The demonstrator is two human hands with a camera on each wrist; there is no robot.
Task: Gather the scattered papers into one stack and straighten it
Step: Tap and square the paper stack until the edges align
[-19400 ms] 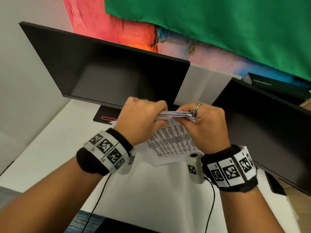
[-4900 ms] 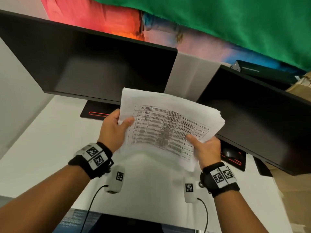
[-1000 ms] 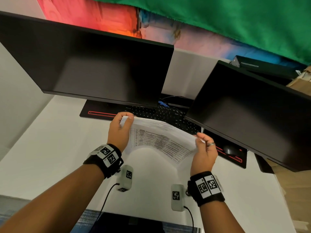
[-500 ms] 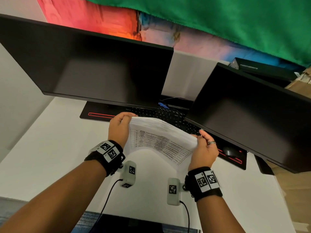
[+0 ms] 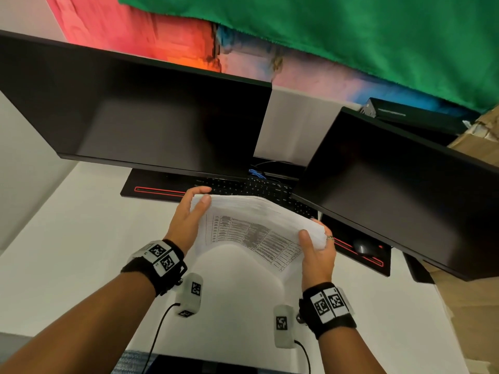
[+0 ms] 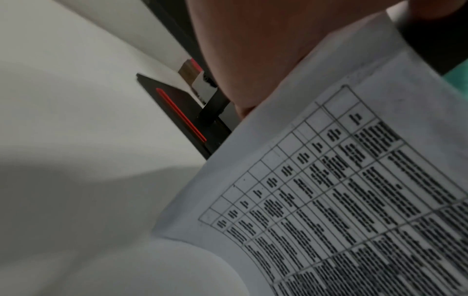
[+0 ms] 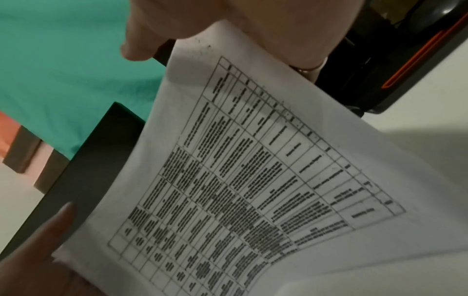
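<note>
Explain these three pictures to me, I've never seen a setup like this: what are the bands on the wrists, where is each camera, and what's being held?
No machine here: a person works bare-handed. The big picture comes from a head camera; the other two from small cameras strapped at each wrist, beside the patterned bands. The left hand and right hand grip opposite ends of a paper stack printed with tables, held bowed above a white desk. On the desk lie a keyboard and a mouse, under two dark monitors.

Two monitors [image 5: 151, 114], one keyboard [image 5: 253, 187], one paper stack [image 5: 251, 228], two hands [image 5: 186, 220].
</note>
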